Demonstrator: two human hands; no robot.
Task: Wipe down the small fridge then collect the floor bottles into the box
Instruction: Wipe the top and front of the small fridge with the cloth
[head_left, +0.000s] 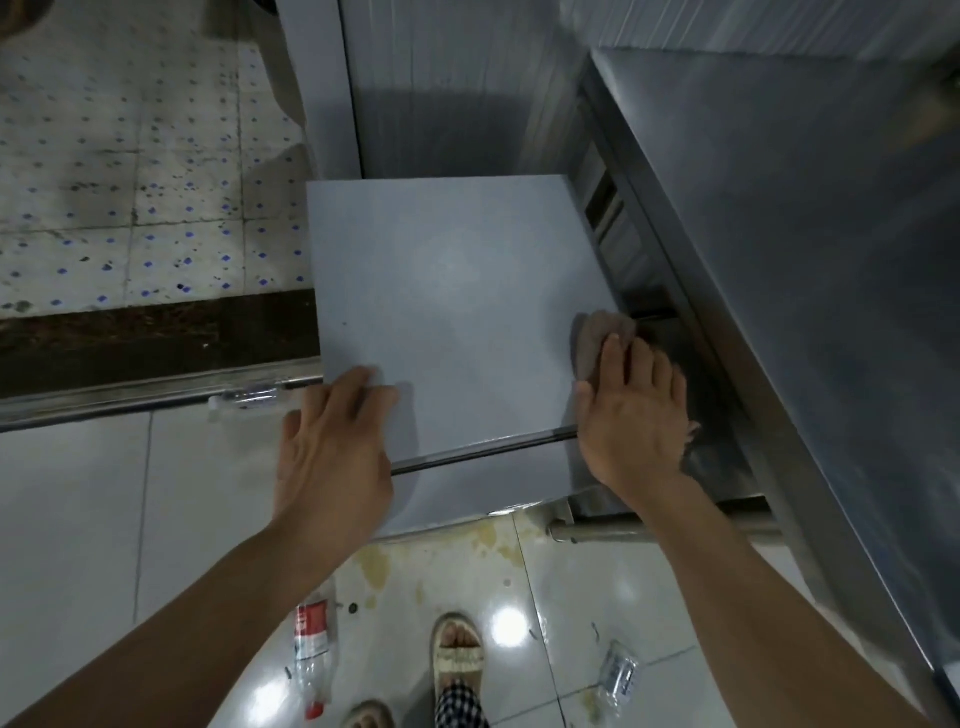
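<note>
1. Sandalled foot (457, 660) on the glossy tile floor (78, 519) sits nearest the camera, with bottles around it: a red-label bottle (311, 654) to its left, a crushed clear bottle (617, 675) to its right, and another clear bottle (244, 401) lying against the metal door sill (130, 395).
2. Left hand (337, 447) lies flat on the front left corner of the small fridge (452, 291) top, fingers straight and spread, holding nothing. Looks like bracing.
3. Right hand (631, 410) presses a brownish cloth (602, 338) onto the top's right edge, fingers laid over it, not clenched.
4. Progress, my read: wipe stage in hand. The top looks clean with a sheen, but I can't tell how much is done. Front and sides not visible.
5. Bottle stage not started: three bottles on the floor, no box in view.
6. Surface: flat grey top, smooth, nothing standing on it. Yellowish stains on the tiles just in front of the fridge.
7. Room: steel tabletop (779, 208) hard against the fridge's right side, its frame and leg below. Grey wall panel behind. Speckled, dirty floor beyond the sill on the left.
</note>
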